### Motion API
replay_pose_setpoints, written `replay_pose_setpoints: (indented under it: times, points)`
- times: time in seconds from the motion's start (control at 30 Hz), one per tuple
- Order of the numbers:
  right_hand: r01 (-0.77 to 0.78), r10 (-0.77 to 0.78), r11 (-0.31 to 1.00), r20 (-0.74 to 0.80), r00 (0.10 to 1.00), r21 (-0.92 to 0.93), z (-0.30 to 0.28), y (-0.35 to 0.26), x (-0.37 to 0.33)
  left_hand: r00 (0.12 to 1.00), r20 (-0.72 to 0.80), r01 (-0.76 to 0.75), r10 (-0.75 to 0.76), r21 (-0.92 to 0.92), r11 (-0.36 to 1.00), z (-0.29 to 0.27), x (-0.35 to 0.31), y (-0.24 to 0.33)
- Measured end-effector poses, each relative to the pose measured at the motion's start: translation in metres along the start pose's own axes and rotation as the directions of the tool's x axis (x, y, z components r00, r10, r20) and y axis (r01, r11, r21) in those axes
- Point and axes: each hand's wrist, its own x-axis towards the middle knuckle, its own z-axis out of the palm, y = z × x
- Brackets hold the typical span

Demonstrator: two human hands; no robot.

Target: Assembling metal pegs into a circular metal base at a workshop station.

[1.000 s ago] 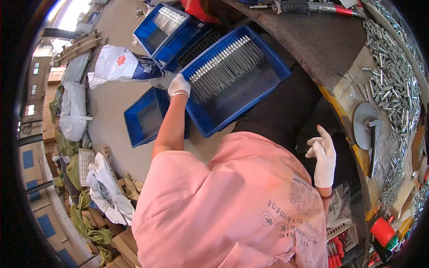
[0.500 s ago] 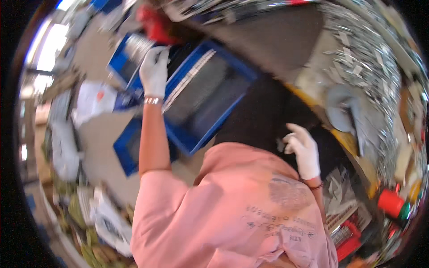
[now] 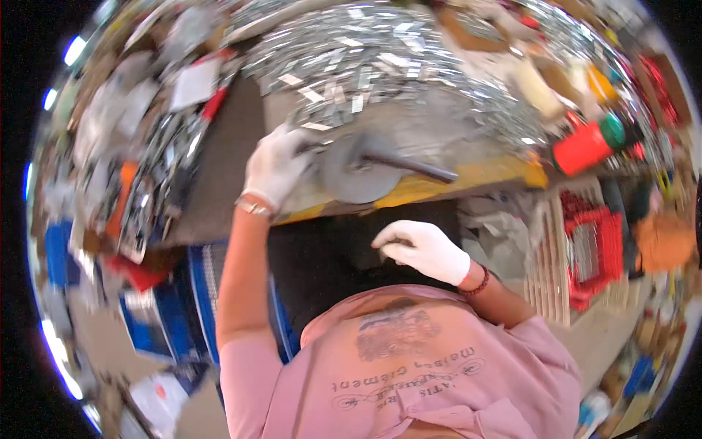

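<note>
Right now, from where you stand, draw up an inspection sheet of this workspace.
Surface: dark-topped worktop with a yellow front edge.
Things at hand: silver metal pieces, loosely heaped; grey disc with a dark bar across it.
Clutter: orange item among mixed metal at left; red-and-green container at right.
Grips: left grip, white-gloved, beside the disc, contents blurred; right grip, white-gloved, fingers curled, over the dark lap.
Cables: nothing seen.
Surroundings: blue crates at lower left; red basket at right, beside a pale rack.
</note>
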Motion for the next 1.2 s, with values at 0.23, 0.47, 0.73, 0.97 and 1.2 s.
replay_pose_setpoints:
  times: [0.23, 0.47, 0.73, 0.97, 1.2]
  points:
    - [0.089, -0.358, 0.847, -0.438, 0.825, -0.524, -0.087, -0.008, -0.013, 1.000, 0.022, -0.013, 0.015, -0.115, 0.993, 0.022, -0.006, -0.040]
    - [-0.346, -0.503, 0.192, -0.395, 0.769, -0.918, -0.197, 0.046, 0.041, 0.940, 0.205, 0.319, -0.273, -0.812, 0.488, 0.007, -0.034, 0.019]
    - [-0.233, -0.410, 0.053, -0.233, 0.882, -0.971, -0.225, 0.045, 0.058, 0.980, 0.127, 0.197, -0.151, -0.627, 0.753, 0.024, -0.047, 0.043]
    - [0.142, -0.451, 0.772, -0.376, 0.809, -0.619, -0.102, -0.021, 0.056, 0.994, -0.067, 0.054, -0.082, -0.336, 0.940, 0.042, -0.072, 0.022]
    - [0.141, -0.251, 0.931, -0.313, 0.916, -0.335, -0.060, 0.004, 0.073, 0.969, -0.245, -0.089, 0.031, -0.233, 0.968, 0.072, -0.062, 0.014]
